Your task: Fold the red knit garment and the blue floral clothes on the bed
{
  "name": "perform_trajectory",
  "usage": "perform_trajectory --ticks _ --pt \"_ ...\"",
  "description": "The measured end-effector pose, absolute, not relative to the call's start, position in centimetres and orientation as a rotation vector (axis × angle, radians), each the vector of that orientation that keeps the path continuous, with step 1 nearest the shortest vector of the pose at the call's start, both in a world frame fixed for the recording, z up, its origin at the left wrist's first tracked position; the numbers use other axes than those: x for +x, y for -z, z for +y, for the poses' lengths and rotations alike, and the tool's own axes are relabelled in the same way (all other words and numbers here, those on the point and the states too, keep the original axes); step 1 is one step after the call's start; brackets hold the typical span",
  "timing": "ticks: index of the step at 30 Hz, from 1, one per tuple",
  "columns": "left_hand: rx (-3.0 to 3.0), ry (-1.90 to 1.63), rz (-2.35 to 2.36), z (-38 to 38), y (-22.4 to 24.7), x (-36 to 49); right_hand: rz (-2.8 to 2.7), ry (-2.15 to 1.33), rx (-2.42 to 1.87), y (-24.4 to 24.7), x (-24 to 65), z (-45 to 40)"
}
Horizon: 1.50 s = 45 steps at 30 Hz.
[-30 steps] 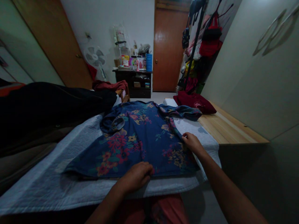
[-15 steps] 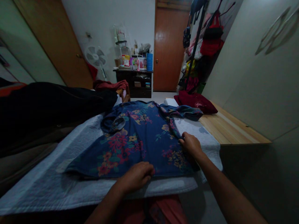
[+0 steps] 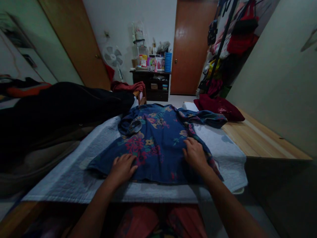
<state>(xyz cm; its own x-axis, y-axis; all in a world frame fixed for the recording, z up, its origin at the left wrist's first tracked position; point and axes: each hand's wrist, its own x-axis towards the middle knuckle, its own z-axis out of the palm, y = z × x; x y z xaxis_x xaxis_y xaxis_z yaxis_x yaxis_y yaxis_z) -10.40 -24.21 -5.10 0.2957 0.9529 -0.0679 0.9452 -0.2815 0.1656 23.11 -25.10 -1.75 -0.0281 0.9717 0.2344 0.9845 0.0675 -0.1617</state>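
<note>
A blue floral garment (image 3: pixel 163 145) lies spread over a white quilted cover (image 3: pixel 99 145), its hem toward me. One sleeve stretches out at the right; the left one is bent in, its pale cuff opening (image 3: pixel 135 126) facing up. My left hand (image 3: pixel 123 168) rests on the cloth at the lower left with its fingers spread. Over on the right part of the garment, my right hand (image 3: pixel 194 152) lies with fingers apart, holding nothing.
Dark clothes (image 3: pixel 64 109) are heaped at the left. A maroon cushion (image 3: pixel 219 107) sits on the wooden board (image 3: pixel 262 138) at the right. Farther back are a fan (image 3: pixel 113 57), a dark cabinet (image 3: pixel 151 86) and hanging bags (image 3: pixel 242 39).
My left hand has moved left onto the garment and opened. The right hand has let go of the side edge and now lies flat on the cloth. The view has shifted slightly.
</note>
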Motion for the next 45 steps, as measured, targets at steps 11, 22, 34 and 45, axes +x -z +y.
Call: perform_trajectory --ticks 11,22,34,45 --pt "2.417 0.173 2.172 -25.3 4.4 -17.5 -2.274 -0.243 -1.822 8.7 18.6 -24.6" --pt "2.325 -0.001 2.403 -25.4 2.1 -17.0 -2.244 -0.246 -1.825 9.0 18.7 -24.4" --pt "2.627 -0.415 1.96 -25.9 5.3 -12.3 -2.242 -0.223 -1.842 9.2 18.6 -24.3" --pt "2.251 -0.997 2.586 -25.7 1.7 -16.4 -2.239 -0.225 -1.836 9.1 18.7 -24.3"
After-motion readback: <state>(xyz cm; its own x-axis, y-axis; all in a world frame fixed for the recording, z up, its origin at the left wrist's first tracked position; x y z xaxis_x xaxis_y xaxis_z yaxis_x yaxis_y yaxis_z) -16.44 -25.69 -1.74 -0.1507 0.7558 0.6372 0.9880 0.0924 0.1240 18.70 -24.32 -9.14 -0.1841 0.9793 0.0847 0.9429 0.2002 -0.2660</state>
